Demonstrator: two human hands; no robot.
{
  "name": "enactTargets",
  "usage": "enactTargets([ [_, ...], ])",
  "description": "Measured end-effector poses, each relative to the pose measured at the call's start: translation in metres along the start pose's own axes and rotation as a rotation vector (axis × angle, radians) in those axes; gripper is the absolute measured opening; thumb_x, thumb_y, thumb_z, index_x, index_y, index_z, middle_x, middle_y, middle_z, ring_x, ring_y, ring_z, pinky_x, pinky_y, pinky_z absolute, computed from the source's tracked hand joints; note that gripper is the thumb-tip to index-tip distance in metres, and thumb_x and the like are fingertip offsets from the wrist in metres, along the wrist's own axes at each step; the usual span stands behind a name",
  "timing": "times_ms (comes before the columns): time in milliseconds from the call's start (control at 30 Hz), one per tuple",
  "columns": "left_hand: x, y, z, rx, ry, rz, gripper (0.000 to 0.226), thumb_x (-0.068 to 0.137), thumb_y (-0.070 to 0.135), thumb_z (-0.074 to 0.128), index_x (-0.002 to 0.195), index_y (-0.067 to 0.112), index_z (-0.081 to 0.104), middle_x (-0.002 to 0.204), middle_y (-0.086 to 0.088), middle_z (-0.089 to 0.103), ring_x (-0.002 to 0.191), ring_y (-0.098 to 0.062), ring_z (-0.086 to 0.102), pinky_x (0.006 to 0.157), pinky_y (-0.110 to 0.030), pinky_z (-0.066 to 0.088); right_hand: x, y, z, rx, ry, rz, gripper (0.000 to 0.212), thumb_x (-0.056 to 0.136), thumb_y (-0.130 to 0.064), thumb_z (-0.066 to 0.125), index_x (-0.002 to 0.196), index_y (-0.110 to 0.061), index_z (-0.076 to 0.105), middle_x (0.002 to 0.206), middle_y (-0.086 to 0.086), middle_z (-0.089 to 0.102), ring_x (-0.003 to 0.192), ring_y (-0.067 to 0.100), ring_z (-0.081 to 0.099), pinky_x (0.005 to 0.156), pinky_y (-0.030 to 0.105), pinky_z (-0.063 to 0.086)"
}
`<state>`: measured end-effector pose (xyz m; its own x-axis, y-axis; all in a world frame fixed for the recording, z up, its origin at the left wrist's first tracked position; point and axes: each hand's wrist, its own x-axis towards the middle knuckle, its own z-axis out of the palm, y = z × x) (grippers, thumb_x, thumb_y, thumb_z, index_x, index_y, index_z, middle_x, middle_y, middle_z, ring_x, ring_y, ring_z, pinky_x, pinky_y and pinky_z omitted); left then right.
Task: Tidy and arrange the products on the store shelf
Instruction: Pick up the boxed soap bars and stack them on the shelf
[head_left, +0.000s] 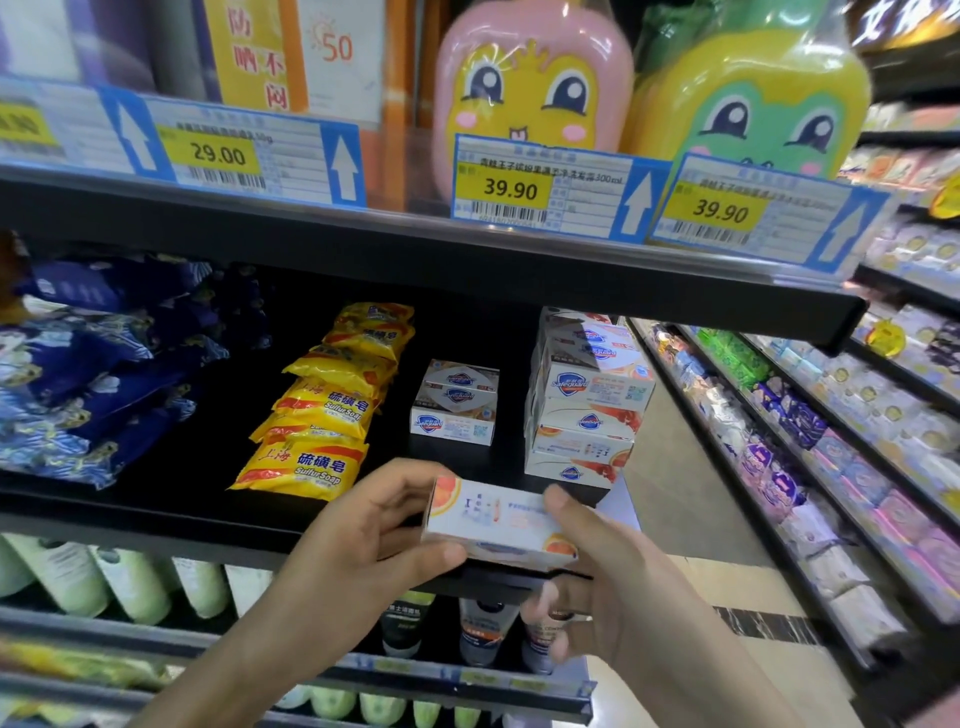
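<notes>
The left hand (363, 540) and right hand (597, 561) both grip a soap box (498, 525) just before the shelf (156, 519) edge; open room lies between the yellow soap packs (322, 415) and the stacked boxes (587, 400).

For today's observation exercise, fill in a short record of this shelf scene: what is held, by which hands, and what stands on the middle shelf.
Held item: white soap box with orange fruit print
Left hand: grips the box's left end
Right hand: thumb on the box's right end
Shelf, left: blue packets
Shelf, centre: yellow sulfur soap packs
Shelf, right: small Safeguard stack, taller Safeguard stack
Above: 39.90 price tag
</notes>
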<state>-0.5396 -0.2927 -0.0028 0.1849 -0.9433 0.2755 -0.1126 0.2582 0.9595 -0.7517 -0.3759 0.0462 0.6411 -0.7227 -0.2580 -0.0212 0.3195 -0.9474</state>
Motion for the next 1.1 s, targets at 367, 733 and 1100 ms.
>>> enactTargets([
  [367, -0.003, -0.008, -0.003, 0.088, 0.028, -0.066, 0.069, 0.090, -0.015, 0.069, 0.132, 0.039, 0.064, 0.135, 0.008, 0.068, 0.130, -0.012, 0.062, 0.093, -0.025, 0.057, 0.015, 0.012, -0.007, 0.179, 0.040, -0.064, 0.065, 0.062, -0.017, 0.090, 0.123, -0.012, 0.069, 0.078, 0.006, 0.073, 0.065, 0.022, 0.069, 0.070, 0.033, 0.061],
  [733, 0.018, 0.003, -0.009, -0.207, 0.069, -0.564, 0.041, 0.069, 0.064, 0.082, 0.094, 0.032, 0.084, 0.103, -0.011, 0.081, 0.094, -0.030, 0.079, 0.068, -0.033, 0.064, 0.016, 0.022, -0.012, -0.103, -0.051, -0.308, 0.058, 0.067, -0.005, 0.084, 0.114, -0.033, 0.065, 0.122, 0.007, 0.073, 0.109, 0.032, 0.070, 0.077, 0.031, 0.056],
  [1100, 0.006, 0.008, -0.003, -0.083, -0.067, -0.483, 0.048, 0.084, 0.051, 0.074, 0.123, 0.022, 0.072, 0.118, -0.002, 0.079, 0.112, -0.017, 0.074, 0.088, -0.025, 0.061, 0.012, 0.027, -0.013, -0.220, -0.126, -0.369, 0.061, 0.073, 0.006, 0.077, 0.120, -0.029, 0.059, 0.119, 0.000, 0.071, 0.110, 0.035, 0.065, 0.079, 0.030, 0.056],
])
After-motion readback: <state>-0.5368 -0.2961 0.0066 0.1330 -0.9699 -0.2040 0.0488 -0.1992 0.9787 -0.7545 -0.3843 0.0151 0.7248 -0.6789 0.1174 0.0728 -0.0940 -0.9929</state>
